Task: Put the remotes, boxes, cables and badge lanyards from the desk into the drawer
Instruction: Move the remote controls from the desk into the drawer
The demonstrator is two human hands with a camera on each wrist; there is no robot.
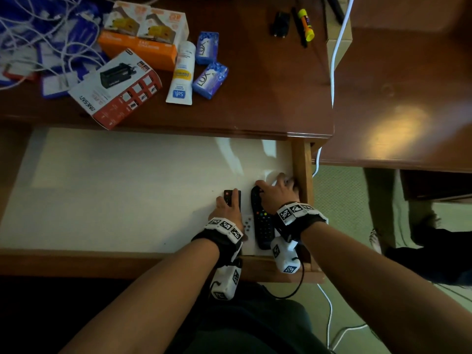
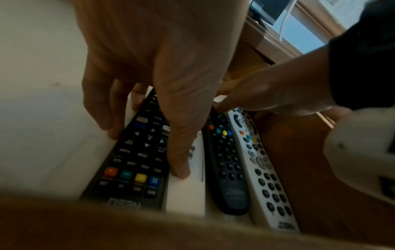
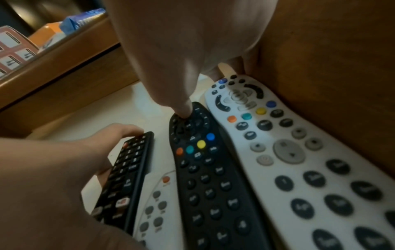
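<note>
Several remotes lie side by side in the front right corner of the open drawer [image 1: 302, 164]. My left hand [image 1: 228, 200] grips the flat black remote [image 1: 233, 198] [image 2: 132, 152], fingers curled over its left edge and thumb down on the small white remote [image 2: 186, 187] beside it. My right hand [image 1: 274, 185] is spread over two others. Its thumb [image 3: 183, 108] presses the dark curved remote [image 1: 261, 223] [image 3: 203, 169], and its fingers touch the far end of the white remote [image 3: 288, 152] against the drawer's right wall.
On the desk [image 1: 268, 85] lie tangled white cables and blue lanyards [image 1: 38, 47], two orange boxes [image 1: 143, 37], a red-and-white adapter box [image 1: 117, 90], a white tube [image 1: 181, 72] and two blue soap boxes [image 1: 210, 80]. A yellow marker [image 1: 306, 25] and a cardboard box [image 1: 337, 34] sit far right.
</note>
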